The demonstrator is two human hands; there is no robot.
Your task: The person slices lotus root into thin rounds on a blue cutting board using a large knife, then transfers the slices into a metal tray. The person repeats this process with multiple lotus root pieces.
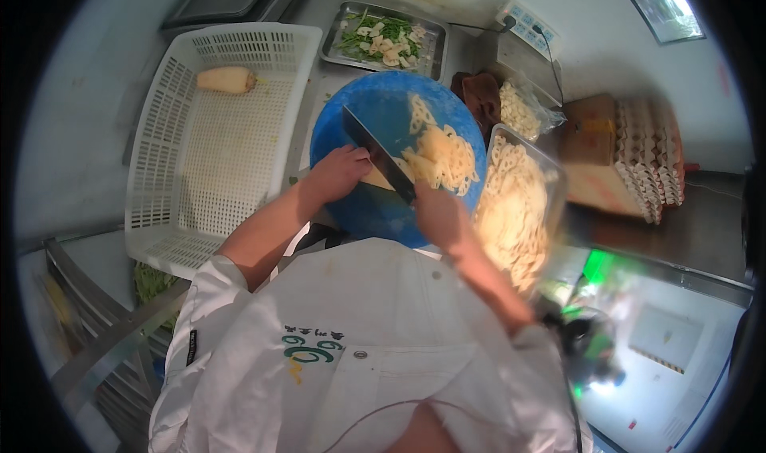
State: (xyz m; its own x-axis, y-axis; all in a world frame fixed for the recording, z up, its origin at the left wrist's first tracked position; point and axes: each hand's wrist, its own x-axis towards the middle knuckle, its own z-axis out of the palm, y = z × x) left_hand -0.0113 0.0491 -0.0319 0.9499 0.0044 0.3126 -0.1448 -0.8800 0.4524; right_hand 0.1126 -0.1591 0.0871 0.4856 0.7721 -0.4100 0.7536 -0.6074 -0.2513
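My right hand (437,215) is closed round the handle of a cleaver (381,155), whose dark broad blade points away to the upper left. My left hand (341,172), fingers curled, presses on a pale piece of lotus root (377,179) beside the blade; much of this piece is hidden by the hand and the knife. Both hands are over a round blue cutting board (351,215). To the right of the blade, cut lotus root slices (447,156) lie in a loose heap, showing their holes.
A white plastic basket (297,102) at left holds one whole root (227,80). Behind the board stands a metal tray (434,54) of greens and pale slices. A tray at right is heaped with lotus root slices (512,206). Egg trays (650,158) and a power strip (527,24) are farther right.
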